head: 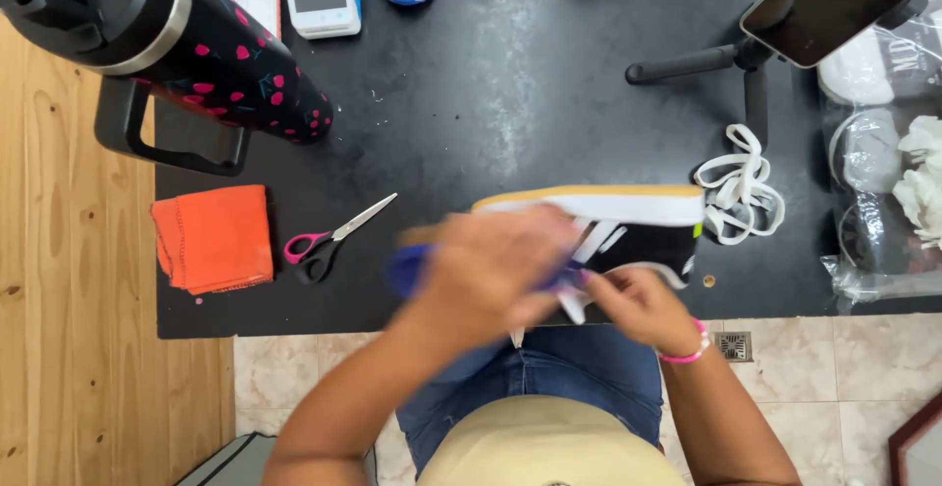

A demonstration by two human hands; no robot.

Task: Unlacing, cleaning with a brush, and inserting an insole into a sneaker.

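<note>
The black-and-white sneaker with a tan sole [628, 226] lies on its side at the near edge of the black surface [510, 84], long axis left-to-right. The left hand [491, 270] – motion-blurred – grips a blue object [407, 268] over its heel end; the right hand [638, 305] pinches the sneaker's side.

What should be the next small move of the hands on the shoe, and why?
Probably one more stroke along the shoe's side. The left hand is motion-blurred over the black and white shoe, with something blue under it, perhaps a cloth or brush. The right hand steadies the shoe at the table edge.
</note>
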